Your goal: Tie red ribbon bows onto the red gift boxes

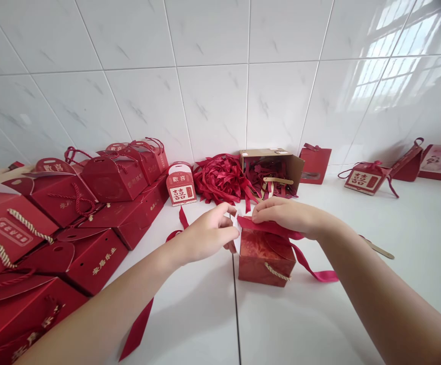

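A small red patterned box [264, 258] with a twisted cream cord stands on the white surface in front of me. My left hand [209, 233] is at the box's left side, its fingers curled round a white flap at the edge. Over the box top, my right hand [277, 215] has its fingers pressed on a red ribbon [317, 274], whose tail trails off to the right. More red ribbon [140, 327] shows beyond and below my left forearm.
Many red gift boxes [110, 215] are stacked at the left. A heap of red ribbons [222, 177], an open cardboard box [294, 170] and a small white-fronted box [181, 190] stand near the tiled wall. A wooden stick [380, 248] lies at the right.
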`<act>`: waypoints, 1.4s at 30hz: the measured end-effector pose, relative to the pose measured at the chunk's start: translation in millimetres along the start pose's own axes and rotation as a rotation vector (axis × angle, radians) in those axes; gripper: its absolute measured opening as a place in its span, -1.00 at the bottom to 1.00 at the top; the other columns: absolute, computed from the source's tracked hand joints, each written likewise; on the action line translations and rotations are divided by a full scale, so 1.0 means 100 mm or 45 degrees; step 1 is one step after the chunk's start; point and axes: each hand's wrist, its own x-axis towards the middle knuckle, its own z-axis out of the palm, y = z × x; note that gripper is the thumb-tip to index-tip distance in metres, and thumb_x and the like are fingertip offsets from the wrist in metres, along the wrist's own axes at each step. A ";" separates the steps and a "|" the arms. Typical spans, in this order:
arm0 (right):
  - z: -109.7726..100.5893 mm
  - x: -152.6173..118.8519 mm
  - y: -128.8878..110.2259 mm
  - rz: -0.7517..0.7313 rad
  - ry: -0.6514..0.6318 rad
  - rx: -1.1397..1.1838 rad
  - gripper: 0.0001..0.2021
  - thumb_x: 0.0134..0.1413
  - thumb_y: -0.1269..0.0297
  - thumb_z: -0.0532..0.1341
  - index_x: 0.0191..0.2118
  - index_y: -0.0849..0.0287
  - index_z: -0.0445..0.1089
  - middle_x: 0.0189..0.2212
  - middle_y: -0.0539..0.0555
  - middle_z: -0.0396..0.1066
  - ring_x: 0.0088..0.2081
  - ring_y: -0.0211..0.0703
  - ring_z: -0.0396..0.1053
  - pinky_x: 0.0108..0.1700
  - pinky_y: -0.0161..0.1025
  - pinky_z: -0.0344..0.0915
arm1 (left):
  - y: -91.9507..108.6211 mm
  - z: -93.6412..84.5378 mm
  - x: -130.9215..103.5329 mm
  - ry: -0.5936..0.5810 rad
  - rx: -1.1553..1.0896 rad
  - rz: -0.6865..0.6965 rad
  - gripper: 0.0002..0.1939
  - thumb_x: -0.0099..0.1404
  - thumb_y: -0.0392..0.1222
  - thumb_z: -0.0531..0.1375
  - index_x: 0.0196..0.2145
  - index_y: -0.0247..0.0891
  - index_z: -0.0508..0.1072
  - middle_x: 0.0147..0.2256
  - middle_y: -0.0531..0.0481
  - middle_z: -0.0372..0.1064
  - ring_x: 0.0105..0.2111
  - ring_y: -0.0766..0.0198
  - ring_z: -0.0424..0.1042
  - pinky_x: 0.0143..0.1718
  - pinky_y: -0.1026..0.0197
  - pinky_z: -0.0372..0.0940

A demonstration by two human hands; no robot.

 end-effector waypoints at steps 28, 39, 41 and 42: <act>-0.07 -0.14 -0.06 0.028 -0.643 -0.133 -0.84 0.00 0.21 0.17 -0.46 0.18 0.35 -0.59 -0.09 0.06 -0.57 -0.39 0.10 -0.70 -0.49 -0.02 | 0.19 0.11 -0.47 0.109 0.863 -0.056 -0.74 0.27 -0.04 -0.11 -0.53 -0.17 0.10 -0.62 0.11 0.08 -0.70 0.37 -0.02 -0.69 0.27 -0.14; -0.10 -1.03 -0.07 -0.264 0.654 -0.462 -0.69 0.07 -0.01 0.08 -0.31 0.10 0.41 -0.36 0.06 0.42 -0.32 -0.12 0.35 -0.38 -0.26 0.26 | -0.32 -0.27 -0.01 0.662 1.360 -0.054 -0.94 0.01 -0.35 0.14 -0.48 -0.27 0.31 -0.32 -0.20 0.33 -0.22 0.00 0.31 -0.29 0.11 0.14; 0.04 -1.03 0.19 -0.183 0.618 -0.407 -0.63 0.11 -0.04 0.00 -0.38 0.13 0.38 -0.41 0.08 0.42 -0.35 -0.10 0.36 -0.42 -0.24 0.25 | -0.31 -0.06 -0.07 0.666 0.914 0.246 -0.96 0.17 -0.22 0.05 -0.39 -0.22 0.26 -0.26 -0.10 0.30 -0.23 0.14 0.29 -0.28 0.17 0.17; 0.13 -1.00 0.31 -0.122 0.607 -0.369 -0.60 0.13 -0.07 -0.03 -0.40 0.13 0.35 -0.41 0.07 0.41 -0.37 -0.10 0.36 -0.43 -0.24 0.25 | -0.30 0.07 -0.10 0.624 0.642 0.351 -0.90 0.23 -0.14 0.02 -0.38 -0.20 0.23 -0.29 -0.04 0.28 -0.27 0.20 0.29 -0.30 0.20 0.19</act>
